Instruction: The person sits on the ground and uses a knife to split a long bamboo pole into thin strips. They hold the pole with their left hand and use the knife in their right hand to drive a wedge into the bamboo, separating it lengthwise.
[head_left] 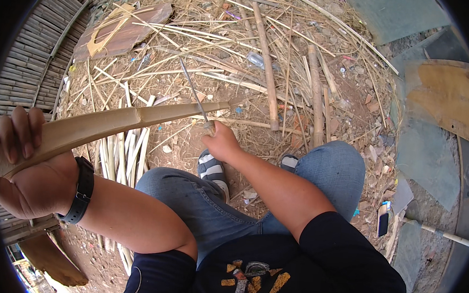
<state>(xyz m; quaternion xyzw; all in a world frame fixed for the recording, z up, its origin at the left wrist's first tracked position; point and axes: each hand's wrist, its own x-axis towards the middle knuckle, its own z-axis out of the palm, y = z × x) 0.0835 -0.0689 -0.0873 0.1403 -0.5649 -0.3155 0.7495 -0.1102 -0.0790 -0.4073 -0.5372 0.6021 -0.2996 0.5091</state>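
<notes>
A long split piece of bamboo (99, 125) slants across in front of me, its near end in my left hand (39, 185). The fingers of that hand curl over the strip's upper edge, with the palm beneath. My right hand (223, 142) is closed around the short handle of a knife (191, 83). Its long, narrow blade points up and away to the left. Near the far, tapering end of the bamboo, the blade crosses the strip; whether it has cut into it I cannot tell. A node ridge shows midway along the strip.
Cut bamboo strips (124, 153) lie piled at the left beside my knee. Thicker bamboo poles (265, 68) and shavings litter the ground ahead. A brown board (126, 30) rests at the far left, and a phone (383, 222) lies at the right. A bamboo-slat wall (28, 58) borders the left.
</notes>
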